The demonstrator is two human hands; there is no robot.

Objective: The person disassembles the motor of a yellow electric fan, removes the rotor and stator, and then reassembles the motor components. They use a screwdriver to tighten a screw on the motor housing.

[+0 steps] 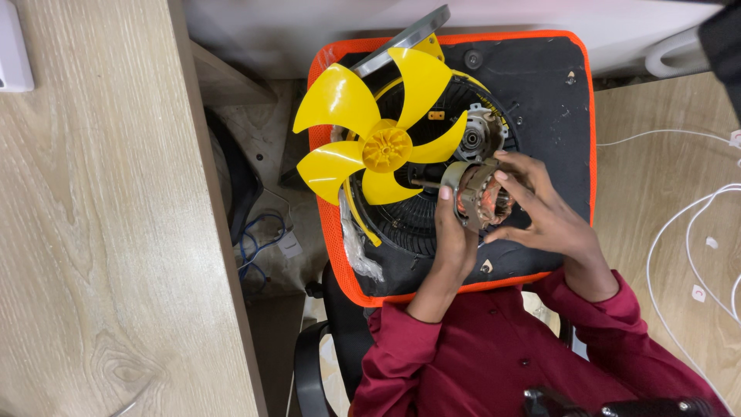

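Wooden tabletop point(100, 232) flanks orange-edged black seat point(556, 85) | yellow fan blade point(382, 131) lies on seat, left of motor | left hand point(451, 232) and right hand point(544, 212) both grip copper-wound motor point(480, 197) over black fan grille point(409, 220)

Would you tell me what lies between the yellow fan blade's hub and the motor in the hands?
In the head view, only the motor's thin shaft crosses there.
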